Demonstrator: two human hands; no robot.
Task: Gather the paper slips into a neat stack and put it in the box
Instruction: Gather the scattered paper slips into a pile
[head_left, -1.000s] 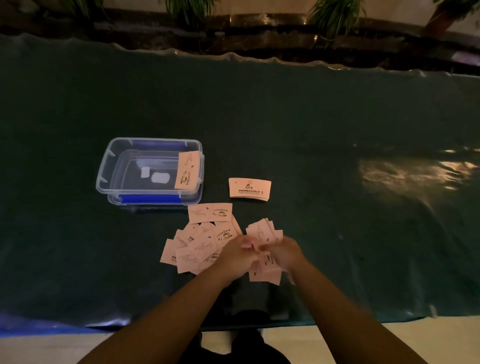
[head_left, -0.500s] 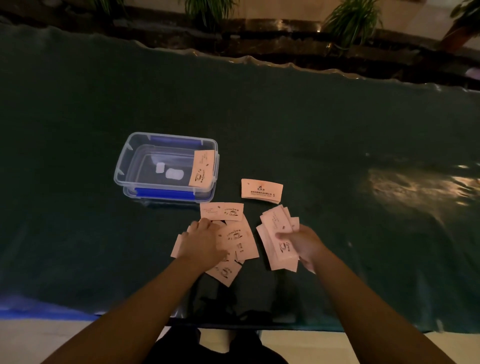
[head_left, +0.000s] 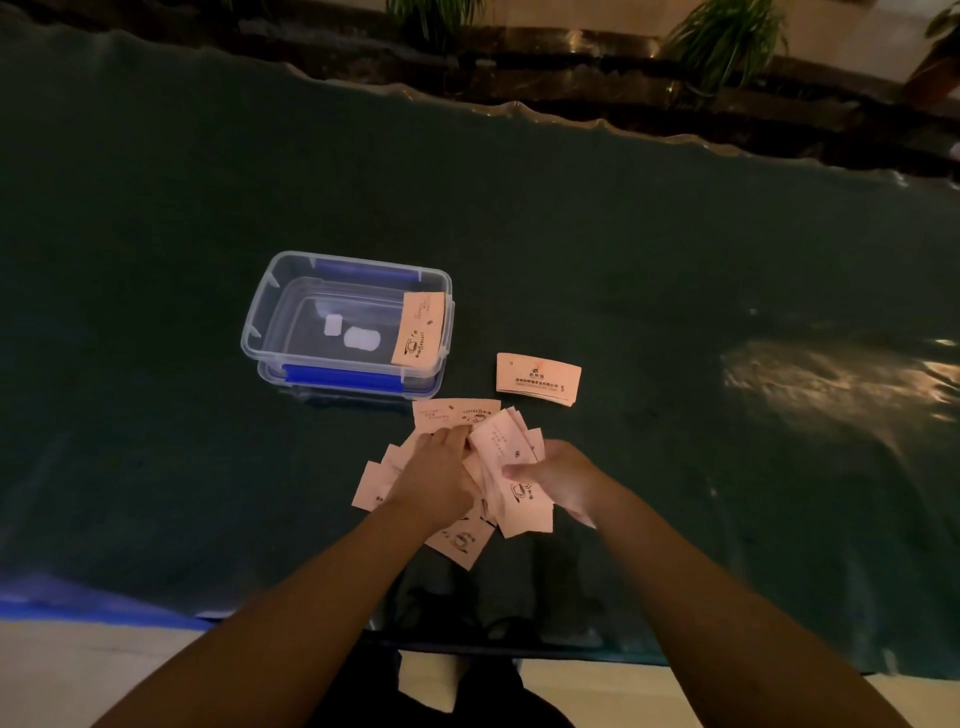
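A fanned bunch of pale pink paper slips (head_left: 511, 480) is gripped in my right hand (head_left: 558, 480). My left hand (head_left: 436, 475) pinches a slip against that bunch, above several loose slips (head_left: 371, 486) spread on the green cloth. A neat small stack of slips (head_left: 537, 378) lies apart, right of the box. The clear plastic box (head_left: 270, 322) with blue clips stands open to the left; a stack of slips (head_left: 420, 328) leans against its right wall.
A dark green cloth (head_left: 675, 312) covers the table, with a shiny glare patch at the right. Potted plants (head_left: 727, 41) and a dark ledge run behind the far edge. The table's near edge is just below my forearms.
My left hand lifted off the loose pile and came to the bunch in my right hand, carrying a slip. Both hands moved together near the middle.
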